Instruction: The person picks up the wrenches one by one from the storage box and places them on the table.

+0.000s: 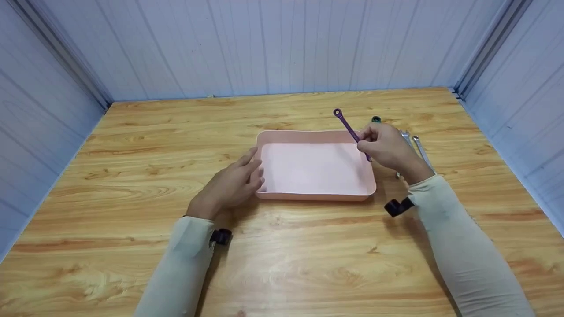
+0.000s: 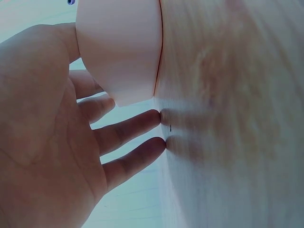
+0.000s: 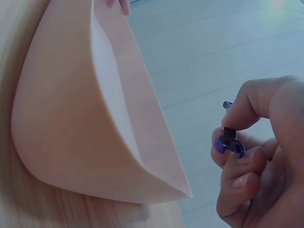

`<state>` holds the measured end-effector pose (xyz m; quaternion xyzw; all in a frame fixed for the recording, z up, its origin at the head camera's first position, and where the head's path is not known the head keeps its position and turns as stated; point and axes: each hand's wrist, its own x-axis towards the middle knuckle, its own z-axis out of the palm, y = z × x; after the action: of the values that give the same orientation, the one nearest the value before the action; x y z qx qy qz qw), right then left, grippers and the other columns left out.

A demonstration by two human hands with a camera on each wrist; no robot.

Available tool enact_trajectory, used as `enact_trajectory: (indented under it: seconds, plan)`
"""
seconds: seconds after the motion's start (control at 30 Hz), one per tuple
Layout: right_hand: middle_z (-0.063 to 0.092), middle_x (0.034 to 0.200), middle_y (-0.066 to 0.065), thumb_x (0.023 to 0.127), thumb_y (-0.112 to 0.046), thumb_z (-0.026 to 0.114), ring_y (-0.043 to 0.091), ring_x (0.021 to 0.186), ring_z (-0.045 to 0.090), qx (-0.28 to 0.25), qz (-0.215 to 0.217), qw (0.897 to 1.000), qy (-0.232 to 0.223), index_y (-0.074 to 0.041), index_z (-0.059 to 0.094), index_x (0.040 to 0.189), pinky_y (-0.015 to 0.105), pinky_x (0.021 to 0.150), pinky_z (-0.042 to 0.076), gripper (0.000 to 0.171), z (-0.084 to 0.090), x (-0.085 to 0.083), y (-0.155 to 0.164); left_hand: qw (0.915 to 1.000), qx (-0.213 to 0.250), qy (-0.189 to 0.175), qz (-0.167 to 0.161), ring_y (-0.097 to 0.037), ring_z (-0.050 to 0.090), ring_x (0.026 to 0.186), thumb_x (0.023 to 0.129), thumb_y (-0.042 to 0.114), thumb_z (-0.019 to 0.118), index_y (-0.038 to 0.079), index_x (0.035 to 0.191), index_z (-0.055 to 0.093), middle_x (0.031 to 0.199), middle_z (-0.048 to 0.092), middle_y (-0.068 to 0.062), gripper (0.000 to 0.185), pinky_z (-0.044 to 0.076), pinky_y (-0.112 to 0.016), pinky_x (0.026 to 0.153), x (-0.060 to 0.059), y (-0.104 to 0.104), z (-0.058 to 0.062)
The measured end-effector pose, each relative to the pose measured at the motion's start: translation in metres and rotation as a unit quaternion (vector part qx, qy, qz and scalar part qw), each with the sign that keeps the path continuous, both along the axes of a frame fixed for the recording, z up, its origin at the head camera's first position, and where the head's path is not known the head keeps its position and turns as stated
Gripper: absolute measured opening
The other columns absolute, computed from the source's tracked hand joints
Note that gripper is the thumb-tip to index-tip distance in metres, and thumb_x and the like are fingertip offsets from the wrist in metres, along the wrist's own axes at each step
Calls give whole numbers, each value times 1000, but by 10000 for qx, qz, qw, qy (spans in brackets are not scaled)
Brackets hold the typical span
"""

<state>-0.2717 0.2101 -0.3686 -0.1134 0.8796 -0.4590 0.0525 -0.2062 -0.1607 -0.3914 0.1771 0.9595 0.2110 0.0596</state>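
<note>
The left hand (image 1: 229, 187) rests against the left side of the pink tray (image 1: 315, 196) with its fingers straight and slightly apart, the fingertips (image 2: 154, 116) touching the wooden table (image 1: 132, 176). Over the tray's right rim, the right hand (image 1: 387, 147) pinches a slim purple wrench (image 1: 348, 127), which tilts up and away with its ring end highest. Its lower end is hidden in the fingers, and behind the hand lie silver wrenches (image 1: 418, 147), partly covered, and a small green thing (image 1: 376, 119) too small to make out.

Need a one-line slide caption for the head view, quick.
Right hand holds a purple wrench over the pink tray; left hand rests against the tray's left edge.
</note>
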Motion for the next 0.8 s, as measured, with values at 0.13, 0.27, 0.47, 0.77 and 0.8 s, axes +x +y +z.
enact_trajectory:
  seconds: [0.13, 0.27, 0.47, 0.77, 0.8]
  plan:
    - [63, 92, 13, 96, -11, 58, 22, 77, 55, 56, 3, 10000, 2, -3, 65, 107, 28, 60, 47, 16, 1, 0, 2, 10000, 8, -20, 21, -31, 37, 143, 105, 36, 48, 9, 152, 44, 167, 14, -3, 54, 35, -49, 112, 0, 0, 0]
    - [63, 93, 13, 96, -13, 58, 21, 73, 53, 174, -56, 9998, 6, -3, 65, 108, 28, 58, 46, 18, 2, 1, 7, 10000, -8, 8, -8, -31, 38, 142, 105, 35, 48, 8, 151, 46, 167, 15, -4, 53, 36, -48, 112, 0, 1, 1]
    - [63, 95, 14, 97, -15, 55, 26, 75, 56, 194, -278, 9993, -130, -1, 65, 112, 32, 57, 46, 23, 6, -1, 21, 9999, 35, 127, -108, -31, 39, 142, 105, 34, 50, 7, 150, 47, 167, 17, -5, 53, 36, -47, 112, -4, 5, 0]
    - [64, 97, 15, 96, -15, 55, 27, 81, 57, 180, -663, 9974, -217, 1, 64, 107, 34, 65, 50, 21, -9, -1, 50, 9998, 37, 98, -191, -30, 37, 143, 104, 34, 51, 7, 151, 46, 167, 17, -5, 54, 35, -47, 113, -7, 5, -3]
    - [64, 95, 13, 96, -15, 56, 25, 78, 56, 175, -713, 9970, -240, 2, 64, 107, 32, 62, 49, 21, -11, -2, 52, 9998, 32, 82, -198, -30, 37, 143, 104, 35, 51, 7, 151, 45, 167, 17, -5, 55, 35, -47, 113, -7, 5, -3]
